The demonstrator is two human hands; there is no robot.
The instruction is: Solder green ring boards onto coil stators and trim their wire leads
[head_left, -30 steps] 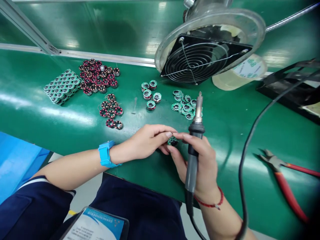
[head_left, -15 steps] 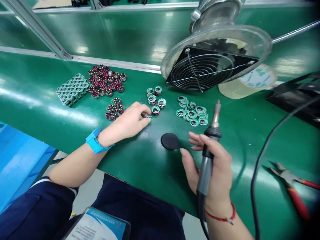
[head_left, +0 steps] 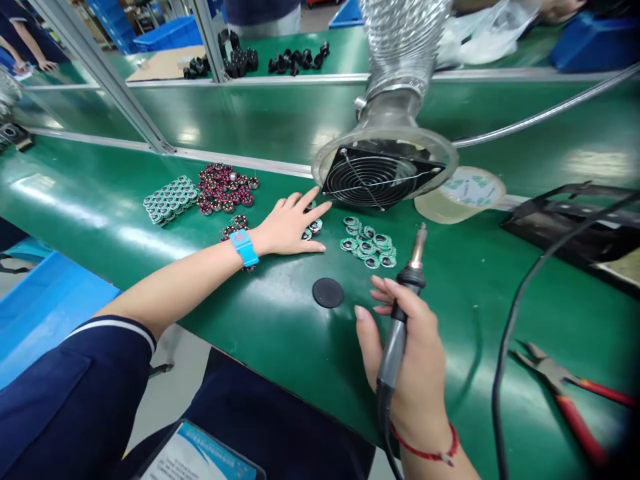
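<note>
My left hand (head_left: 286, 228), a blue band at its wrist, is spread over a few coils topped with round green boards (head_left: 315, 227) and partly hides them. Nothing shows in its fingers. In my right hand (head_left: 423, 360) lies a soldering iron (head_left: 395, 343), tip upward and cable hanging down; thumb and fingertips stay apart in front of it. Between the hands a round black pad (head_left: 328, 293) rests on the green bench. Behind it are loose round green boards (head_left: 369, 247). A small group of bare copper coils (head_left: 234, 227) sits partly behind my left wrist.
A fume fan (head_left: 377, 179) on a foil duct hangs over the back, beside a tape roll (head_left: 463, 193). Cutting pliers (head_left: 560, 380) and a black cable (head_left: 505, 347) lie right. Back left hold a block of boards (head_left: 170, 200) and a coil heap (head_left: 225, 189).
My left hand has let go of the small green-topped piece, opened, and moved up over the group of coils. The view has tilted up; my right hand keeps the soldering iron.
</note>
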